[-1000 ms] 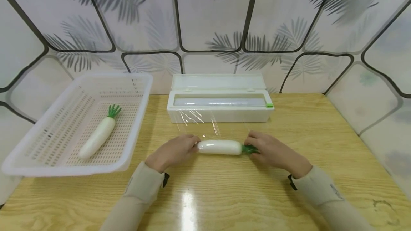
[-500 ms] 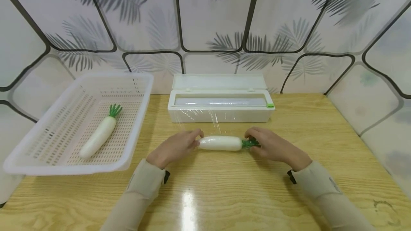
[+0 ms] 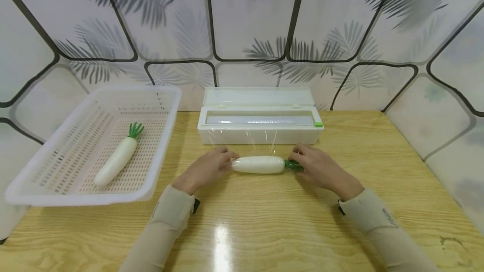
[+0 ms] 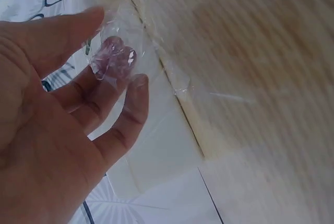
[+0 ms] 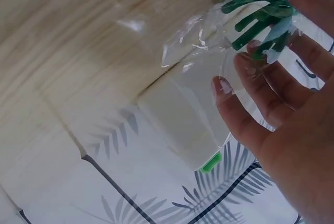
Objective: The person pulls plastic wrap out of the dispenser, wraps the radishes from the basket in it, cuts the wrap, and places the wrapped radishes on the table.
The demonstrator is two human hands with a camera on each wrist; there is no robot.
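A white radish (image 3: 259, 165) with green leaves lies crosswise between my hands, wrapped in clear cling film (image 3: 261, 139). The film stretches back from it to an open white cling film box (image 3: 261, 134). My left hand (image 3: 208, 168) holds the radish's leafless end. In the left wrist view, fingertips (image 4: 115, 57) show through the crumpled film, with the thumb apart from them. My right hand (image 3: 319, 170) grips the leafy end; in the right wrist view its fingers curl round the film-covered green leaves (image 5: 263, 20). The radish's underside is hidden.
At the left stands a white perforated basket (image 3: 160, 167) holding a second white radish (image 3: 116, 160). The wooden table (image 3: 264, 230) meets a leaf-patterned wall (image 3: 249, 20) at the back. A green piece (image 3: 319, 124) sits at the box's right end.
Both hands and the wrapped radish have moved slightly away from me, towards the box, and the radish has been turned. The film stretch between them has shortened. Basket and box stay put.
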